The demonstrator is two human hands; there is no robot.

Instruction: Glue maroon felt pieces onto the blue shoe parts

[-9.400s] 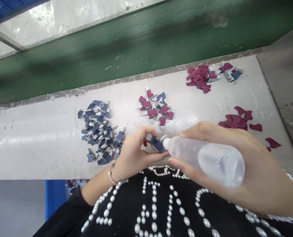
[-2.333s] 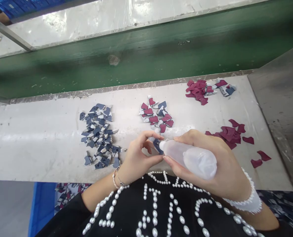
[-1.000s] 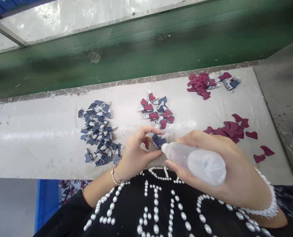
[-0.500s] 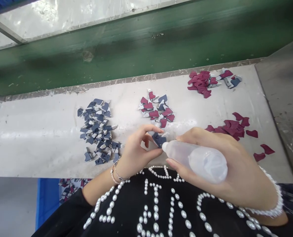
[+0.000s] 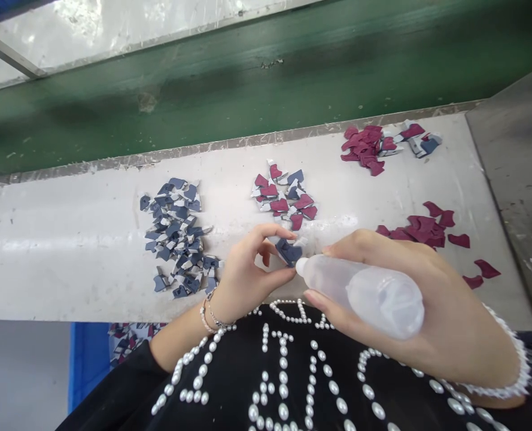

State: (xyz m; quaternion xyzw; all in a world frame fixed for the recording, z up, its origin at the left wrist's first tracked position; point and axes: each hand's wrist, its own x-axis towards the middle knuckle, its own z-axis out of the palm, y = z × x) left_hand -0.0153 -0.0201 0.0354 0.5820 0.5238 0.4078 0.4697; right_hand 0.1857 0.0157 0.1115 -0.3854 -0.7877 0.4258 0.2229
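Between the thumb and forefinger of my left hand [image 5: 254, 272] is a small dark blue and grey plastic piece [image 5: 288, 251]. My right hand [image 5: 409, 293] is wrapped round a translucent squeeze bottle [image 5: 364, 293], tilted with its white tip pointing left. That tip is right at the lower right edge of the blue piece; whether it touches cannot be made out. Just beyond my hands lies a small group of grey pieces with maroon or blue faces [image 5: 279, 206]. Left of my left hand is a larger pile of blue and grey pieces [image 5: 176, 233].
Loose maroon pieces [image 5: 422, 230] lie to the right, partly behind my right hand. Another maroon pile [image 5: 364, 146] is at the back right, beside a few grey pieces [image 5: 420, 143]. A green wall [image 5: 230, 90] runs behind the white worktop [image 5: 68, 251]. Below left stands a blue bin [image 5: 84, 359].
The bottle and my right hand have shifted very slightly right. My left hand keeps hold of the blue and grey piece in nearly the same place.
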